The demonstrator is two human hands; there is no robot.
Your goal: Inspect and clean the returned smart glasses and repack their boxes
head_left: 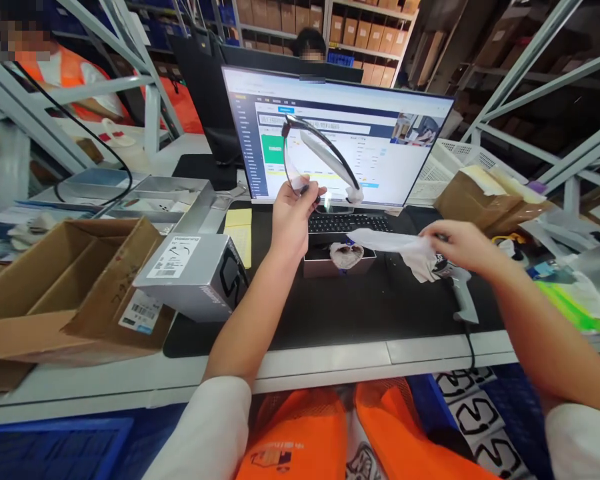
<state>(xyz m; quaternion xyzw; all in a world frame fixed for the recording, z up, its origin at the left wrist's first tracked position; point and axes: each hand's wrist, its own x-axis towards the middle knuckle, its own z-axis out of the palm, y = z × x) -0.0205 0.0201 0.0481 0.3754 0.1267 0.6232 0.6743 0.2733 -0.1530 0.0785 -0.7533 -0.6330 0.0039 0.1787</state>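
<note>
Two hands are working around the small open box [318,268]. The left hand [293,217] is pinching the thin black loop [326,139] near its lower end and holding it up at twelve o'clock from the box, in front of the screen [390,170]. At three o'clock, the right hand [460,245] is pinching the white wrap [405,248]. Keeping the left pinch soft should be helping the loop not bend, and keeping the wrap off the gray scanner [464,299], near four o'clock, should be stopping snags.
</note>
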